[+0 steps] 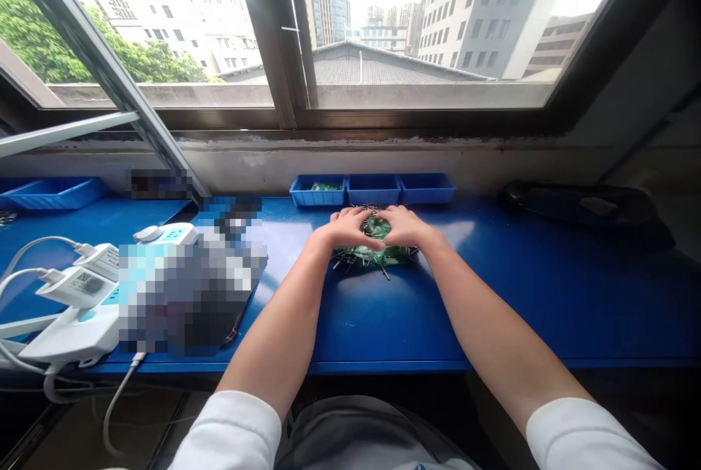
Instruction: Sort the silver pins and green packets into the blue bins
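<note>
A pile of small green pieces and thin dark, pin-like pieces lies on the blue table. My left hand rests over the pile's left side, fingers spread and curved. Over its right side is my right hand, also spread, its thumb close to the left thumb. Both hands touch the pile's top and sides, and neither is closed round a piece. Green and dark pieces show between the hands and below them. The undersides of my fingers are hidden.
Three blue bins stand behind the pile; the left bin holds green pieces. At the left are a white power strip with plugs and cables, a blurred object, and a blue tray. A dark long object lies at the back right.
</note>
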